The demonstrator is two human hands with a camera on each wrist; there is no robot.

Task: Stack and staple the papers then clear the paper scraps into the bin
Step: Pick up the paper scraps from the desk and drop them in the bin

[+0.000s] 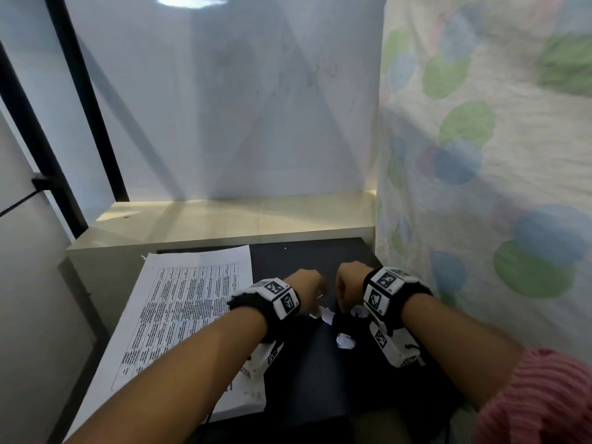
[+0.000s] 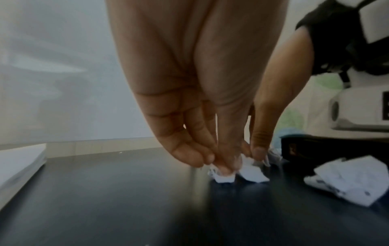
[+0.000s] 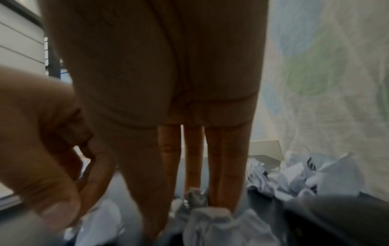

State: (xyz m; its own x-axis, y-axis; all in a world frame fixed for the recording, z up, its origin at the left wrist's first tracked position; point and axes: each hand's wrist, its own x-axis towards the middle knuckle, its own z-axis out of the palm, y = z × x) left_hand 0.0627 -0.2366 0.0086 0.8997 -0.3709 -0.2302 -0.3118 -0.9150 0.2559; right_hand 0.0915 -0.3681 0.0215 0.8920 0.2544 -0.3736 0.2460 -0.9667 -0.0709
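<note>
The desk (image 1: 320,379) is hemmed in; a patterned cloth (image 1: 480,155) hangs close along the right of the frame, just beside the right hand (image 1: 347,285), so there is little room to pass on that side; a pale ledge (image 1: 224,219) and a white panel (image 1: 224,107) close off the far edge at centre frame; the paper stack (image 1: 179,315) fills the left part of the dark surface; open dark surface lies between the stack and the cloth, beyond the left hand (image 1: 304,288), and again at lower centre; paper scraps (image 1: 344,341) litter the middle strip under both hands; a black box (image 2: 336,148) stands at the right of the left wrist view, beside the scraps.
</note>
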